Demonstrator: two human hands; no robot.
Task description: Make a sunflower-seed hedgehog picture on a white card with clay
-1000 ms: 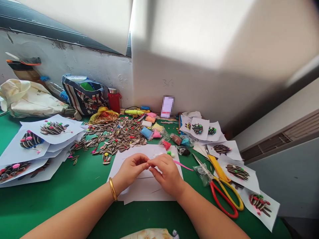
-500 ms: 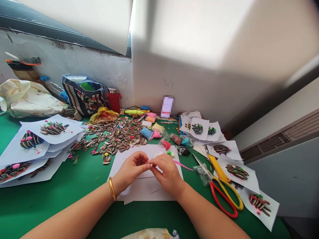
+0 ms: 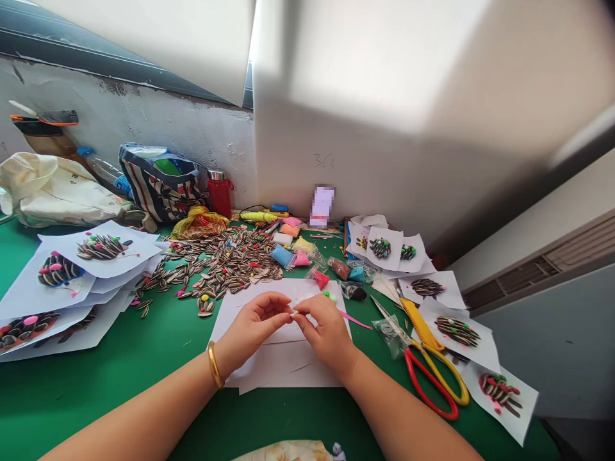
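Note:
Over the white paper sheets [image 3: 278, 365], both hands meet fingertip to fingertip. My left hand [image 3: 254, 328], with a gold bangle [image 3: 216, 366] at its wrist, is closed in a pinch. My right hand [image 3: 325, 334] pinches from the other side. A tiny whitish bit [image 3: 293, 312] shows between the fingertips; its kind is too small to make out. Just behind my right hand lies a green lump [image 3: 329, 295], partly hidden. A pink plastic tool [image 3: 356, 319] sticks out to the right of that hand.
Striped sunflower seeds [image 3: 240, 256] lie heaped beyond the paper, beside small colourful clay packs [image 3: 282, 256]. Scissors [image 3: 432, 378] and a yellow cutter [image 3: 423, 325] lie at right. Sheets with seed hedgehogs [image 3: 459, 331] are on both sides. A red flask [image 3: 220, 195] stands behind.
My fingertips have shifted slightly, and a small whitish bit now shows between them. My right hand has moved a little to the right. Things on the table look unchanged.

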